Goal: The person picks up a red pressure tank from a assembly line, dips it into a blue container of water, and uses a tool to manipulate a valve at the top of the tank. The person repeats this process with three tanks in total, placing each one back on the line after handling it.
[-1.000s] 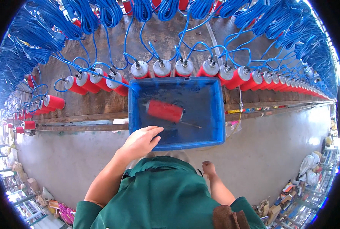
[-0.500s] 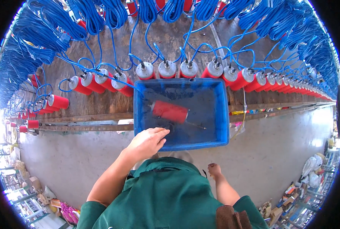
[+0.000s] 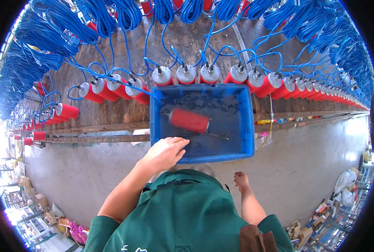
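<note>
A blue plastic tub (image 3: 202,159) of water stands at the table's near edge. In it lies a red cylinder (image 3: 189,120) with grey ends, tilted, a thin rod pointing out from its right end. My left hand (image 3: 166,152) lies over the tub's near left corner, fingers stretched over the rim and apart from the cylinder. It holds nothing that I can see. Beside my green apron (image 3: 182,210), below the tub's near right side, hangs my right hand (image 3: 241,181). Its fingers are curled in, with nothing visible in them.
Red cylinders (image 3: 267,87) with blue cables line the wooden table (image 3: 124,110) on both sides of the tub. Coiled blue cables (image 3: 126,14) fill the far side. A yellowish hose (image 3: 272,122) hangs off the edge. Shelves and boxes (image 3: 304,235) stand behind me.
The whole view has shifted slightly. My right hand has swung a little up and to the right. Ripples show more on the water; my left hand stays at the rim.
</note>
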A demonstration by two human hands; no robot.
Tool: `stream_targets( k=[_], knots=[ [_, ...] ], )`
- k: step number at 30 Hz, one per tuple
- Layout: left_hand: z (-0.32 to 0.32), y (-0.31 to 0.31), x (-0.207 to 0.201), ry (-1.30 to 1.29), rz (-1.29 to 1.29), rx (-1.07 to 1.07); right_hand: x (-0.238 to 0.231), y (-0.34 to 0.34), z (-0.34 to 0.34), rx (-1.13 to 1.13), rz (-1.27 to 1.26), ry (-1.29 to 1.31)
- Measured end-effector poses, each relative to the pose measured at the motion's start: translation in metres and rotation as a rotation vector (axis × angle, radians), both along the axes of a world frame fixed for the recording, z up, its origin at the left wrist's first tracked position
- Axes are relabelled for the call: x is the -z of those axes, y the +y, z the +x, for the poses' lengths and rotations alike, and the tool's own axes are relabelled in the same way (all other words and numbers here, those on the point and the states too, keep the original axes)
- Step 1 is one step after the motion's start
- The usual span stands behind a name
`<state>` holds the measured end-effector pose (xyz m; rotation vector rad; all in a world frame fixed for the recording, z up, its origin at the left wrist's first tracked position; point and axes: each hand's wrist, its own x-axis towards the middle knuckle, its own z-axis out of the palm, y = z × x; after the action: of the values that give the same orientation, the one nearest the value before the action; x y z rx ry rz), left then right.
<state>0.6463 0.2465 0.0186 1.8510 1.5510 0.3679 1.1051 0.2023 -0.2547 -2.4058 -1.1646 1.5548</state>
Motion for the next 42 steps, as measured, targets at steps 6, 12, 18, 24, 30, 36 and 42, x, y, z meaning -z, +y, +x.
stream_targets(
  k=[6,12,18,24,30,36,42],
  knots=[
    [0.003,0.001,0.002,0.006,0.017,0.019,0.008,-0.012,0.006,0.014,-0.097,0.021],
    [0.004,0.0,0.003,0.025,0.035,0.043,0.013,-0.02,0.008,0.016,-0.117,0.014],
    [0.001,0.0,0.002,0.048,0.045,0.048,0.017,-0.021,0.01,0.04,-0.054,0.012],
    [-0.002,0.0,0.0,0.037,0.011,0.003,-0.005,-0.014,-0.002,0.043,-0.098,0.017],
    [-0.004,0.003,-0.006,0.08,-0.011,-0.008,-0.004,-0.017,-0.001,0.088,-0.121,0.056],
    [-0.004,0.01,-0.001,0.087,-0.003,0.031,-0.002,-0.018,0.001,0.083,-0.134,0.068],
    [0.001,0.026,0.013,0.125,0.127,0.065,0.0,-0.019,0.003,0.083,-0.135,0.043]
  ],
)
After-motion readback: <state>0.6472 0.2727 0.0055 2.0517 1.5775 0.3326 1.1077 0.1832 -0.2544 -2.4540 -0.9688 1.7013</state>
